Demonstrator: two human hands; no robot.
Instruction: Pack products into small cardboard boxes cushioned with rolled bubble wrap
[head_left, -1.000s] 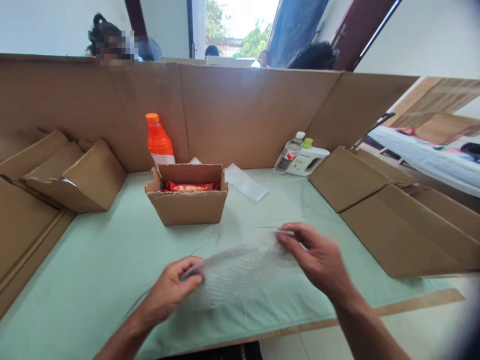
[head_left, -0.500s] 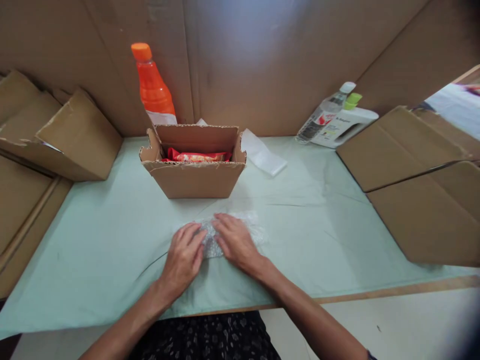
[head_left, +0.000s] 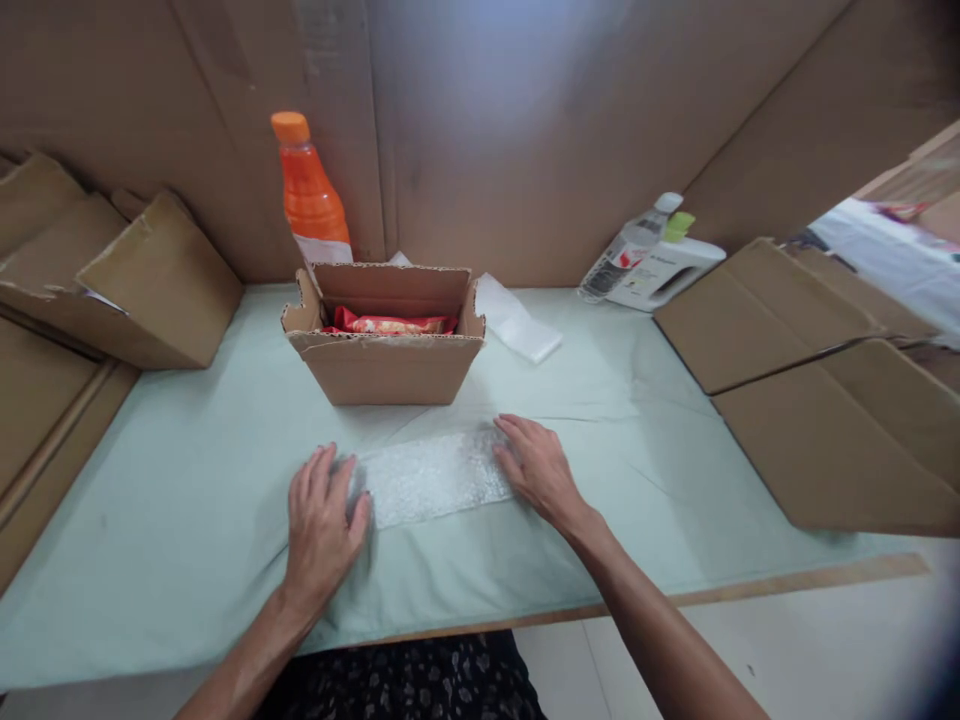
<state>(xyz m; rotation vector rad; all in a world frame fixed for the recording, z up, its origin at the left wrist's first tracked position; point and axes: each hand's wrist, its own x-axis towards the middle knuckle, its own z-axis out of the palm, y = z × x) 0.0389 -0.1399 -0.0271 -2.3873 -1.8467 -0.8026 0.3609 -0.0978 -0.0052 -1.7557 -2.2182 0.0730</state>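
A flat strip of clear bubble wrap lies on the pale green cloth in front of me. My left hand rests at its left end, fingers spread. At the right end, my right hand lies with fingers stretched over the wrap's edge. Just beyond the strip stands an open cardboard box, with a red packet inside; the packet's lower part is hidden by the box front.
Behind the box stands an orange bottle. A folded white sheet lies to its right. A clear bottle leans by a white jug at the back. Cardboard boxes flank the table, left and right.
My hands have moved apart from the middle of the bubble wrap to its two ends, uncovering the strip between them. The view has shifted slightly.
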